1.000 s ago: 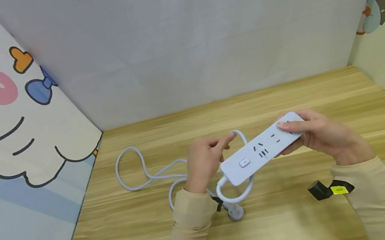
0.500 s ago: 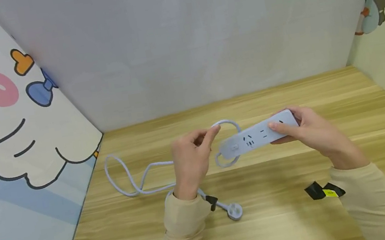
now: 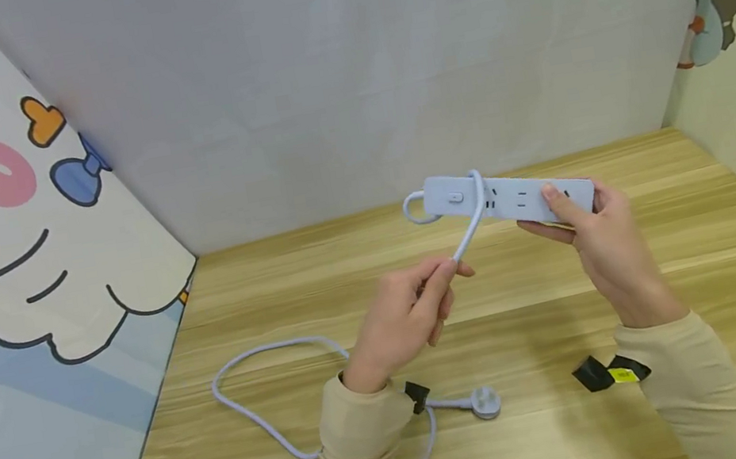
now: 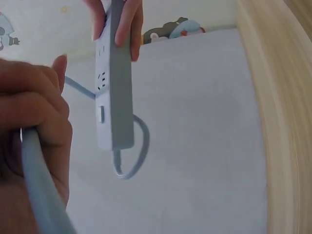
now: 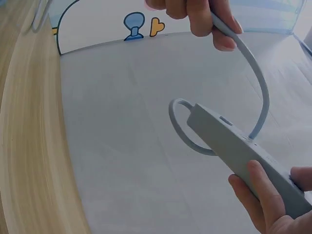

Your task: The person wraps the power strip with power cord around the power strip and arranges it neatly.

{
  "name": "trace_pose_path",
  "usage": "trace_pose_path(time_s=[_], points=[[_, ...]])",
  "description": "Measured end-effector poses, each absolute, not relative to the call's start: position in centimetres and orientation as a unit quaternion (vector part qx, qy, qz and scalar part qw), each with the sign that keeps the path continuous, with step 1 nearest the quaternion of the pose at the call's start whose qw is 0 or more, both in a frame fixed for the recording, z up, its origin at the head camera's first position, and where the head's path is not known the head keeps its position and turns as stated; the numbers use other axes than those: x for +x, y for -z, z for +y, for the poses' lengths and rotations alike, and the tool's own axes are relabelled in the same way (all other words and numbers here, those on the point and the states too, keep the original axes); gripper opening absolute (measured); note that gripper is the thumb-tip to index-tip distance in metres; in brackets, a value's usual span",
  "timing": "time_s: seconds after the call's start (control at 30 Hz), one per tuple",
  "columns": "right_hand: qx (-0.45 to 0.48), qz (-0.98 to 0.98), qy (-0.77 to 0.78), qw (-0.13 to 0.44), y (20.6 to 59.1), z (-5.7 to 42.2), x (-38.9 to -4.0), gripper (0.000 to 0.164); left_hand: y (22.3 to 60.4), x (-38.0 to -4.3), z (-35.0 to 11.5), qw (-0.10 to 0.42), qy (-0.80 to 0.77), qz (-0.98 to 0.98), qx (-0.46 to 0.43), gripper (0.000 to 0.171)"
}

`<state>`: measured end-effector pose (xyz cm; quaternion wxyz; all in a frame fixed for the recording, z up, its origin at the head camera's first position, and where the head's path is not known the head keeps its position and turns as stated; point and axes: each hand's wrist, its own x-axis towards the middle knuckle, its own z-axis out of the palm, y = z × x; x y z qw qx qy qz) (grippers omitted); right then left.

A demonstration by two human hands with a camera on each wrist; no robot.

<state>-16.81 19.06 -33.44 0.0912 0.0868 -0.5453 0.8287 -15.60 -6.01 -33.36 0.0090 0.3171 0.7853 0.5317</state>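
Note:
A white power strip (image 3: 536, 196) is held off the table by my right hand (image 3: 604, 240), thumb on the socket face and fingers behind its right end. Its white cord (image 3: 471, 233) loops from the left end behind the strip and comes over the front near the switch. My left hand (image 3: 410, 311) pinches that cord below the strip and draws it taut. In the left wrist view the cord (image 4: 41, 185) also runs through the curled fingers. The rest of the cord lies on the table, ending in a round plug (image 3: 485, 402) right of the left sleeve.
The wooden table (image 3: 537, 427) meets a pale cloth backdrop (image 3: 348, 104) at the back. A cartoon-printed panel (image 3: 89, 249) stands on the left, another on the right. Black straps (image 3: 593, 373) stick out at the wrists.
My left hand has carried the cord over the strip's front and down toward me. My right hand has raised the strip and turned it nearly level. The cord and plug on the table have shifted.

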Motion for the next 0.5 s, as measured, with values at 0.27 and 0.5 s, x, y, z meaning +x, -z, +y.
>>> trace_pose_path(time_s=[0.27,0.5], points=[[0.145,-0.369,-0.917,0.053,33.2,19.8,-16.9,0.028,33.9,-16.3,-6.3,0.127,-0.522,0.761,0.365,0.035],[0.159,-0.211,-0.964,-0.021,33.2,21.3,-17.1,0.027,35.3,-17.5,-6.3,0.137,-0.495,0.791,0.333,0.035]])
